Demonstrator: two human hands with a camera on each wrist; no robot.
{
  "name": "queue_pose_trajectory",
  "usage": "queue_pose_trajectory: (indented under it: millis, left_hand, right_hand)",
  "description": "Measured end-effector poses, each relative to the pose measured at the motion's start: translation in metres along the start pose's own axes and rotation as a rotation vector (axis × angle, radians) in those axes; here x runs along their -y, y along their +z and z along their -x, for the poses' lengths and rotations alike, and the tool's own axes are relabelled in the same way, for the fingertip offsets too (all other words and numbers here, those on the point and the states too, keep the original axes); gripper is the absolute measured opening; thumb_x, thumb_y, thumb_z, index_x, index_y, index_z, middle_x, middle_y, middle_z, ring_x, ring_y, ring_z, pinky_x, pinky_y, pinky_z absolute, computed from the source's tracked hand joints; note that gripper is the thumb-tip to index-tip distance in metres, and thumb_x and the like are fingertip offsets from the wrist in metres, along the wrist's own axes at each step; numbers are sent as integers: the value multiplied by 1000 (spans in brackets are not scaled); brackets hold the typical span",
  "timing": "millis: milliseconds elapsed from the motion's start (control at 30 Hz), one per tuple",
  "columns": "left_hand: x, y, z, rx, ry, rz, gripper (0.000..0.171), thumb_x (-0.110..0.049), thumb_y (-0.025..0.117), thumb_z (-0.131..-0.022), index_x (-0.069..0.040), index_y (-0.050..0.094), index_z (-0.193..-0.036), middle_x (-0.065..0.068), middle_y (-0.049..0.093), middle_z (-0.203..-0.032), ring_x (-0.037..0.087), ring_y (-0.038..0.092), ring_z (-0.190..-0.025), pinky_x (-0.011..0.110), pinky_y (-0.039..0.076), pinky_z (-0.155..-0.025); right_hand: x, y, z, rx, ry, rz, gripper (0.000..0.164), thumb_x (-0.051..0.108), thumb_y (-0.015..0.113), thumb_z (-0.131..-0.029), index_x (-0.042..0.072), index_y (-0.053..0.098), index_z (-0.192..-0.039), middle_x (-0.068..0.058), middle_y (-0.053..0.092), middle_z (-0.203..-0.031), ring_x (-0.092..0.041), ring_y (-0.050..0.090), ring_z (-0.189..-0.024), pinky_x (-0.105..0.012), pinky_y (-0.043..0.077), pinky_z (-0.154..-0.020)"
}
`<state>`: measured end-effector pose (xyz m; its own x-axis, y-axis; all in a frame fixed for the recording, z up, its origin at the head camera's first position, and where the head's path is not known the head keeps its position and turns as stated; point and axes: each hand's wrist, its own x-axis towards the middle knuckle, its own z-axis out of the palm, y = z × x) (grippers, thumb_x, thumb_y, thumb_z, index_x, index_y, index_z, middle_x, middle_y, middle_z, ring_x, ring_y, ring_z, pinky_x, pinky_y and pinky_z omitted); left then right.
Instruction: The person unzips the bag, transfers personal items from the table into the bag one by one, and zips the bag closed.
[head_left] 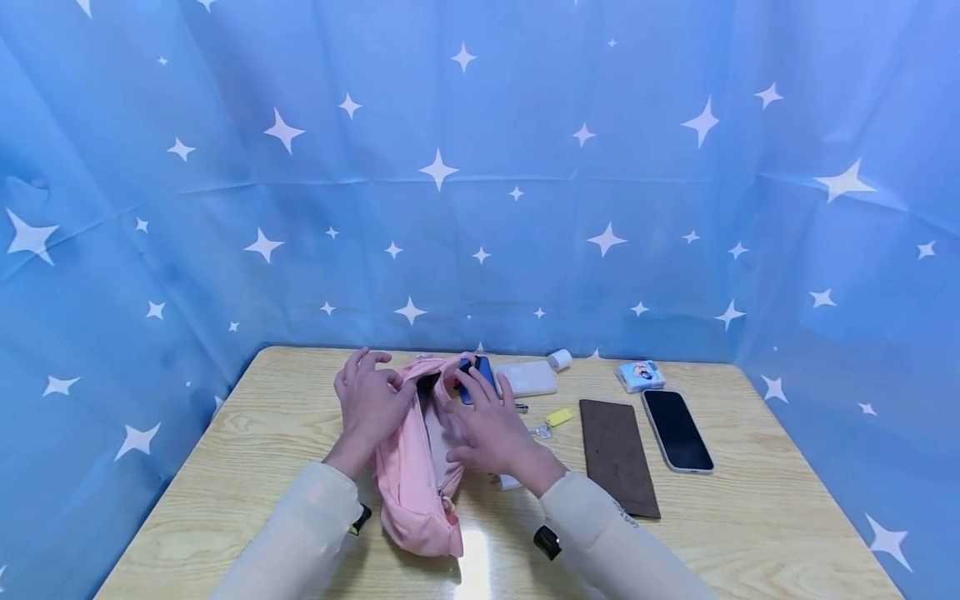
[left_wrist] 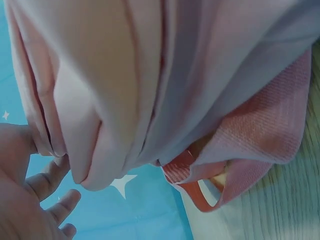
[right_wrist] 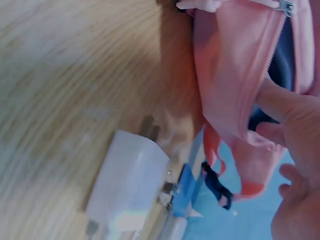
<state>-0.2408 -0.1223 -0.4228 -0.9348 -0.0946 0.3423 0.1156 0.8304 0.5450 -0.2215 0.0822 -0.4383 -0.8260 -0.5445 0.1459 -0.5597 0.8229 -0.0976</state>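
Observation:
A pink fabric bag with an unzipped mouth stands between both hands, its long opening turned toward the right. My left hand pinches the bag's upper left edge; in the left wrist view its fingers lie at the folded cloth. On the other side my right hand holds the lip of the opening. The right wrist view shows a finger of that hand reaching inside past the zipper, over a dark interior. A pink strap loop hangs from the bag.
Right of the bag lie a white charger plug, a key with a yellow tag, a blue item, a white flat case and a small white cylinder. Farther right are a brown folder, a phone and a tissue pack.

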Motion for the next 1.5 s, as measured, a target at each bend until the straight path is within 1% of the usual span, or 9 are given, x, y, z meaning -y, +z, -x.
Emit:
queue_pose_trajectory:
  millis: [133,333,533,700,900,1000,1133,1300,1500]
  left_hand:
    - [5,0,-2,16,-3,-10,28,-30,66,-85,-12,67,-64,10,56,-132,34,25,-144,57,14,-113]
    - [10,-2,-1,52,11,-16,29,-33,66,-86,-11,69,-66,9,56,-131,34,26,-142,57,15,-113]
    - [16,-6,0,93,32,-28,26,-33,66,-85,-12,71,-71,10,55,-131,34,26,-141,58,16,-111]
    - [18,-8,2,177,39,-63,19,-33,68,-82,-15,71,-80,12,51,-137,36,21,-145,60,14,-112]
    - [14,-13,12,316,40,-103,19,-34,67,-80,-16,64,-87,18,43,-145,39,11,-148,66,8,-112]
    - [11,-14,18,354,45,-121,20,-35,67,-80,-17,62,-88,19,39,-148,39,8,-149,67,6,-113]
    - [10,-12,23,348,67,-178,20,-38,65,-81,-18,60,-82,19,39,-148,39,8,-149,66,5,-113]
    - [10,-9,26,289,96,-245,25,-36,62,-84,-18,62,-68,16,49,-139,37,16,-147,65,6,-114]
    - [12,-9,27,231,111,-251,26,-32,62,-84,-17,66,-63,13,57,-131,35,25,-142,63,10,-114]
  right_hand:
    - [-6,-9,4,-15,19,-30,63,51,75,-78,26,56,-133,-9,22,-161,-32,14,-151,-63,7,-118]
    - [-27,-12,19,-73,35,-86,57,41,78,-80,23,58,-130,-10,29,-159,-31,23,-148,-62,10,-118]
    - [-52,-8,41,-45,86,-107,52,36,80,-79,21,62,-126,-9,34,-156,-32,25,-147,-62,9,-118]
    - [-64,-2,55,-9,99,-105,48,38,81,-77,21,65,-120,-10,38,-153,-34,27,-146,-63,10,-116]
    - [-72,4,66,23,116,-103,48,41,80,-77,22,66,-118,-8,37,-154,-33,28,-145,-64,9,-116]
    - [-75,5,70,22,108,-116,49,43,81,-75,21,67,-117,-10,38,-154,-34,28,-145,-66,9,-115]
    - [-77,6,76,28,80,-132,53,45,81,-73,19,67,-117,-13,37,-153,-37,27,-145,-68,9,-113]
    - [-80,9,81,42,46,-110,59,49,82,-70,21,66,-119,-13,37,-154,-38,27,-145,-69,8,-113]
    - [-82,17,85,43,36,-102,53,48,82,-69,23,67,-113,-13,38,-153,-39,27,-145,-70,9,-112]
